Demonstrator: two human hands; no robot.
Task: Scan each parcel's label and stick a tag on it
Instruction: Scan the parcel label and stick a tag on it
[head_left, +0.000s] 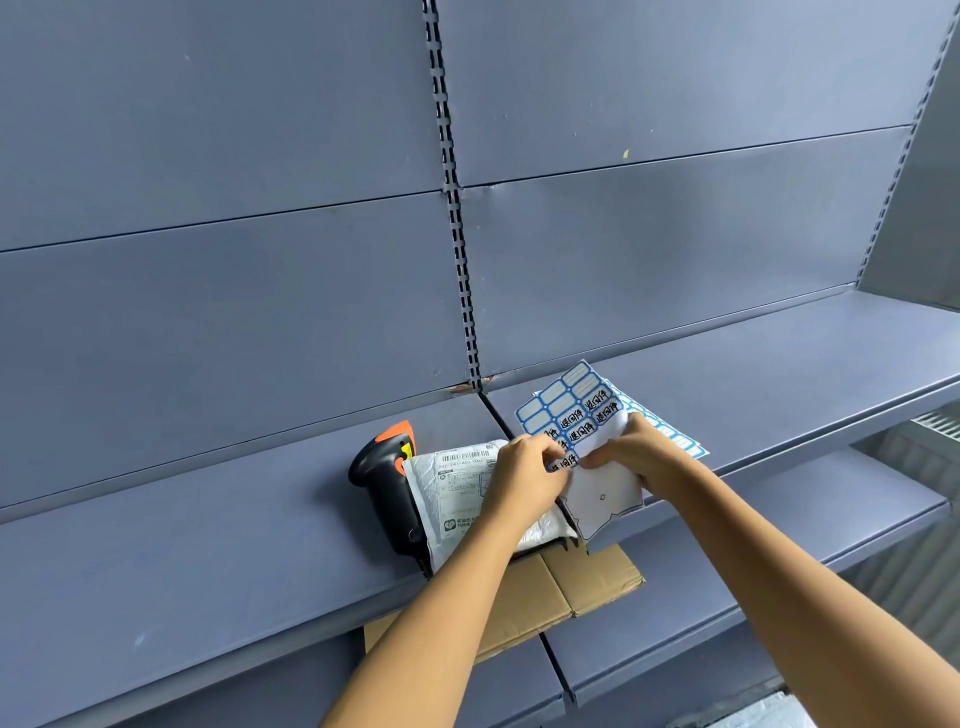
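Both hands, the left hand and right hand, are pinching a tag off the sticker sheet, while the untagged parcel is lying beside the scanner on the shelf.

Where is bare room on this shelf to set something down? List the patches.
The shelf left of the scanner is bare; so is the stretch right of the sticker sheet. Crowded between: scanner, parcel, sticker sheet.
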